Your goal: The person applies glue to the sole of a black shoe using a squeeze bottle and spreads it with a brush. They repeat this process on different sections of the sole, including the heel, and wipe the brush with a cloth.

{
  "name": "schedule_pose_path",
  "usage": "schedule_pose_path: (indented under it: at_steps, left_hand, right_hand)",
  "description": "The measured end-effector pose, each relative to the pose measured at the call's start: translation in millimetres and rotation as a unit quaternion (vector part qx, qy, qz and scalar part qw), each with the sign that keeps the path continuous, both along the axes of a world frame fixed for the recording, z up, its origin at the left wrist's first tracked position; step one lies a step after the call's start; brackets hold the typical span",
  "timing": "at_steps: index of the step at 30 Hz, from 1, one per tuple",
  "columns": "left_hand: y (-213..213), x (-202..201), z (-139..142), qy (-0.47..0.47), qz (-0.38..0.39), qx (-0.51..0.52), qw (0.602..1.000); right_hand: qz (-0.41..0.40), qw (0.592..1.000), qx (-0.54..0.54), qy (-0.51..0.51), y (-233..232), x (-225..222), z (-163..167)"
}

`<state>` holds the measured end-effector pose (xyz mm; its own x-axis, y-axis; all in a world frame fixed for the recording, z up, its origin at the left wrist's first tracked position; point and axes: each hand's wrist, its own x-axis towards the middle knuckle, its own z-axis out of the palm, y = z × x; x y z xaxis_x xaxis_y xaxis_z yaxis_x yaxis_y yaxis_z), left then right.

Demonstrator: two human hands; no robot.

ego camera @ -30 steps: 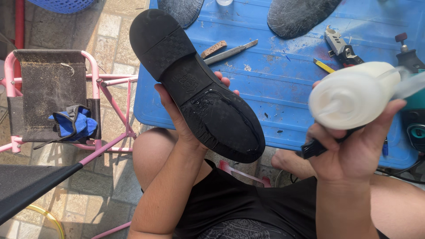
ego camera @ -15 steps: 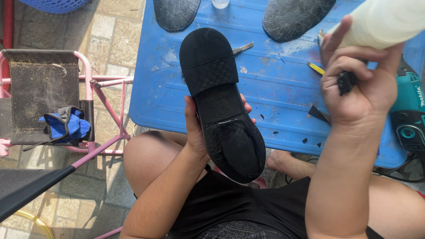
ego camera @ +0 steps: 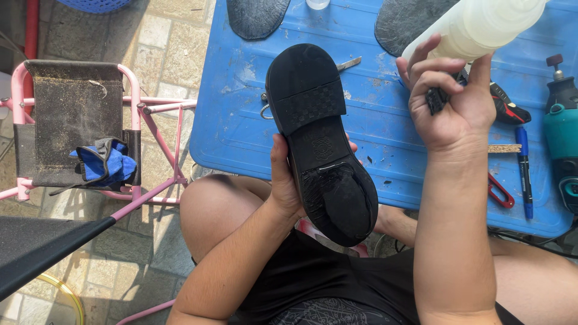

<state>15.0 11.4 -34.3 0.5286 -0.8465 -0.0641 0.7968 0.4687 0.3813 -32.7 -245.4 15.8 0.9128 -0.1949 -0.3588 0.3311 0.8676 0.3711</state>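
Note:
My left hand (ego camera: 283,180) grips a black shoe (ego camera: 322,144) from underneath, sole turned up, heel toward the blue table (ego camera: 241,120). The front of the sole looks rough and shiny. My right hand (ego camera: 448,105) is raised over the table to the right of the shoe. It is closed around a small black handle and also holds a large white plastic bottle (ego camera: 475,27), which tilts up to the top right. The two hands do not touch.
Two dark rubber sole pieces (ego camera: 256,17) lie at the table's far edge. A teal rotary tool (ego camera: 563,138), a blue pen (ego camera: 524,171), red-handled cutters (ego camera: 498,191) and a metal knife (ego camera: 348,63) lie on the table. At left stands a pink-framed stool (ego camera: 78,120) with a blue glove (ego camera: 105,162).
The shoe has moved right and more upright in my left hand. My right hand has lifted the white bottle up and away toward the table's far right.

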Motion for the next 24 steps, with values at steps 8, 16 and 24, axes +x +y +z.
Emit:
schedule_pose_path:
  at_steps: [8,16,24]
  left_hand:
    - [-3.4,-1.1,-4.7,-0.005,0.012,0.001,1.0]
    - [-3.3,-5.6,-9.1,-0.006,0.002,0.013,1.0]
    - [-2.0,-4.9,-5.8,-0.005,0.005,0.052,0.999]
  right_hand:
    - [-0.028,0.945,-0.317,0.082,58.5,-57.7,8.6]
    - [-0.091,0.742,-0.66,0.07,104.0,-89.9,56.1]
    - [-0.088,0.639,-0.737,0.202,121.9,-93.3,67.2]
